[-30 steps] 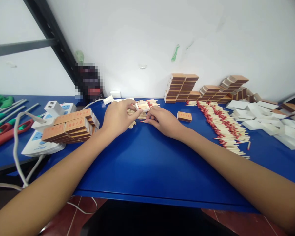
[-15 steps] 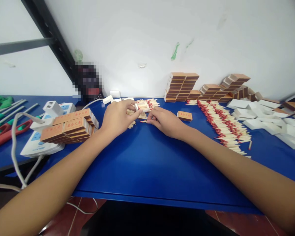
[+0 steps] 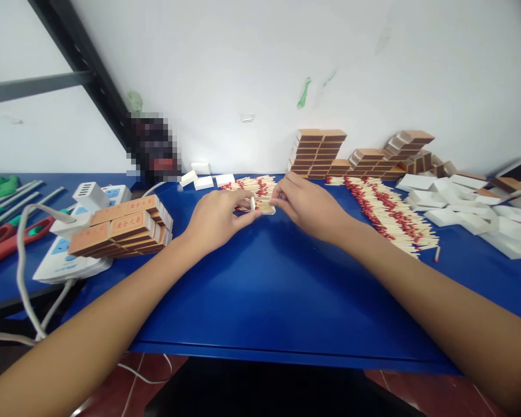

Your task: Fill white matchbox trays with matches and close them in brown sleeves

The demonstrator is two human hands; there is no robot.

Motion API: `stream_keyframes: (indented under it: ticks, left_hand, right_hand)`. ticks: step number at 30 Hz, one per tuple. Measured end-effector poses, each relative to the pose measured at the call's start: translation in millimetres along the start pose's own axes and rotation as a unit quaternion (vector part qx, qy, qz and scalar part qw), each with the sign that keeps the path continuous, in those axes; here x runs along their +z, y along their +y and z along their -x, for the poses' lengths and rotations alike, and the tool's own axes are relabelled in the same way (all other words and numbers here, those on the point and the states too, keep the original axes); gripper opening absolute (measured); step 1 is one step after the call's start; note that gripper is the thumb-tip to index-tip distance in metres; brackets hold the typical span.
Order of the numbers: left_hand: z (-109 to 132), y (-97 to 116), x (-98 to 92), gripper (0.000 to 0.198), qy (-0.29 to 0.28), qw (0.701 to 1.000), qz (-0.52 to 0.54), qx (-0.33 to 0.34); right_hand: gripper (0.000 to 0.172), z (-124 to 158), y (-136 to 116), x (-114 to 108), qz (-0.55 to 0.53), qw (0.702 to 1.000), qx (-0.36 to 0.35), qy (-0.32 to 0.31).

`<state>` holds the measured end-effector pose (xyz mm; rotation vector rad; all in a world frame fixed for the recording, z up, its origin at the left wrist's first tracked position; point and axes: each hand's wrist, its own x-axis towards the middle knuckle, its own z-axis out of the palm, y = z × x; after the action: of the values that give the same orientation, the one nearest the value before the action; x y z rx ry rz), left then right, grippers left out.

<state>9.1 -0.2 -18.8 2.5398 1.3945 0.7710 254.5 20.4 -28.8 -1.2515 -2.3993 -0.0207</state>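
My left hand (image 3: 219, 217) grips a small white matchbox tray (image 3: 253, 204) between thumb and fingers, over the near side of a match pile (image 3: 260, 184). Pale matchsticks show in the tray, which my fingers partly cover. Just to its right, my right hand (image 3: 306, 204) is closed, thumb and index finger pinched at the tray's right end. Whatever is between those fingertips is too small to make out. Behind my left hand, several white trays (image 3: 204, 182) lie near the wall.
Brown matchboxes (image 3: 316, 152) stand stacked along the wall. To the right lie rows of red-tipped matches (image 3: 388, 214) and a heap of white trays (image 3: 473, 202). At left, bundled matchboxes (image 3: 125, 226) rest by a power strip (image 3: 76, 255) with cables; green-and-red-handled tools (image 3: 17, 226) lie beyond.
My right hand has risen from the table beside the matches to the tray's right end. The tray has turned and come slightly nearer. The single orange matchbox is now hidden behind my right hand.
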Motion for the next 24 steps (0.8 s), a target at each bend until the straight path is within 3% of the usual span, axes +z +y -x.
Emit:
stream_keyframes:
  ticks: [5,12,24]
  left_hand:
    - [1.8,1.7,3.7,0.031,0.001,0.998,0.067,0.016]
    - [-1.4,-2.9,2.6,0.025,0.023,0.995,0.093,-0.013]
    - [-1.9,-4.4,3.2,0.022,0.016,0.994,0.105,-0.016]
  right_hand:
    - [0.011,1.7,-3.7,1.7,-0.051,0.998,-0.025,0.018]
    - [0.011,0.8,1.8,-4.1,-0.108,0.991,-0.022,0.073]
    - [0.015,-0.1,5.3,0.5,-0.157,0.987,-0.007,0.045]
